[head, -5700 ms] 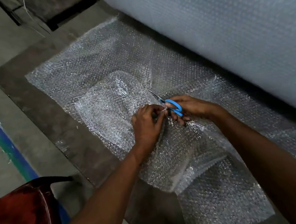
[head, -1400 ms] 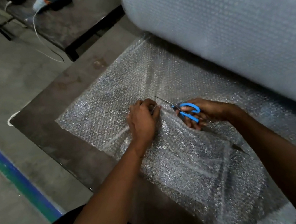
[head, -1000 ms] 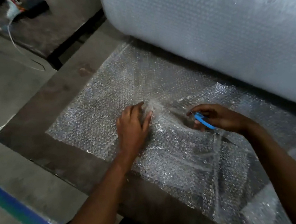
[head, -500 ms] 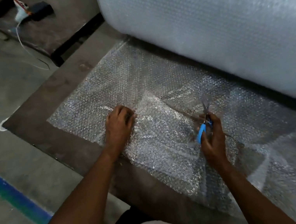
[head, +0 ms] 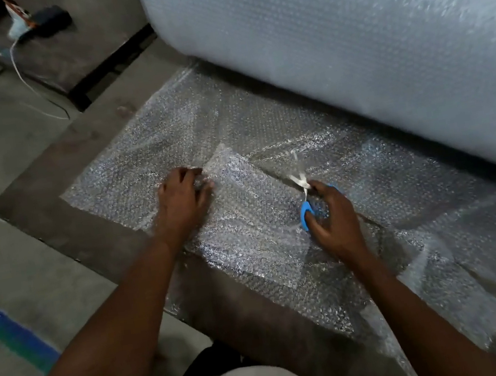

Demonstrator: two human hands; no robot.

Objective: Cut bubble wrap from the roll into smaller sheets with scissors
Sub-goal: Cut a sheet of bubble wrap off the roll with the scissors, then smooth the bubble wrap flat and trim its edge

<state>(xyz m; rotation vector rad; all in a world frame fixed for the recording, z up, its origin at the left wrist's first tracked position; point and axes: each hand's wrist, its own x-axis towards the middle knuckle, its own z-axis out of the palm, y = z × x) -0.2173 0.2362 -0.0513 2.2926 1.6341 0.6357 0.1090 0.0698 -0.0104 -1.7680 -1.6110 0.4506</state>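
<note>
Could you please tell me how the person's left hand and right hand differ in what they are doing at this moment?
The left hand lies on the cut sheet with its fingers bent at the sheet's far edge, holding no tool; the right hand grips the blue-handled scissors. The left hand sits nearer the table's left end; the right hand sits nearer the roll. Both are over bubble wrap.

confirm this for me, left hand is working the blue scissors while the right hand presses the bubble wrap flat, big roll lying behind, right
Not quite: the hands are swapped. In the head view the right hand grips the blue scissors, and the left hand rests on the bubble wrap, holding it down. The big roll does lie behind them.
</note>
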